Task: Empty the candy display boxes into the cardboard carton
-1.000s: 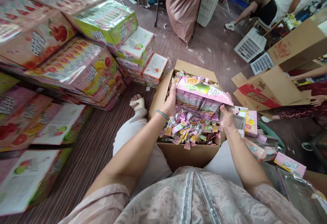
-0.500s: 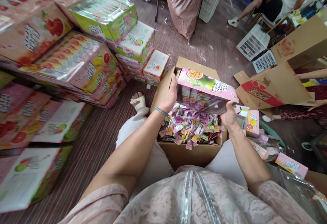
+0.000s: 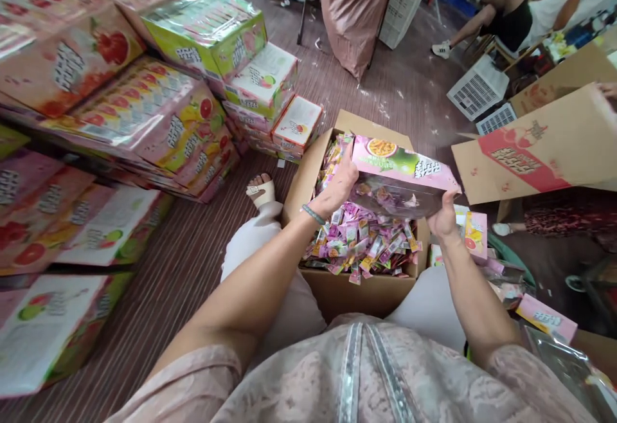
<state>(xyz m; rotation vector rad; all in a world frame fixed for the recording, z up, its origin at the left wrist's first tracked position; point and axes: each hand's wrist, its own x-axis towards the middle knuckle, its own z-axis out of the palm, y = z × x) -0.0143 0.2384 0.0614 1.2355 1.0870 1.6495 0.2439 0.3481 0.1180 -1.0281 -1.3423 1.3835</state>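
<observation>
Pink carton (image 3: 402,169) is clamped endwise by left hand (image 3: 337,188) and right hand (image 3: 443,217), fingers curled shut on it; likely light, thin-walled, glossy and slippery; best gripped at the stiffer ends, not the clear window

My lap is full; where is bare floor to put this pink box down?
Bare striped floor lies between the stacked cartons and your left leg, and beyond the sachet box. Your right side is crowded with loose packs.

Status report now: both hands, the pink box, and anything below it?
Left hand and right hand hold pink box. Box above open carton of loose sachets. Nothing between.
</observation>
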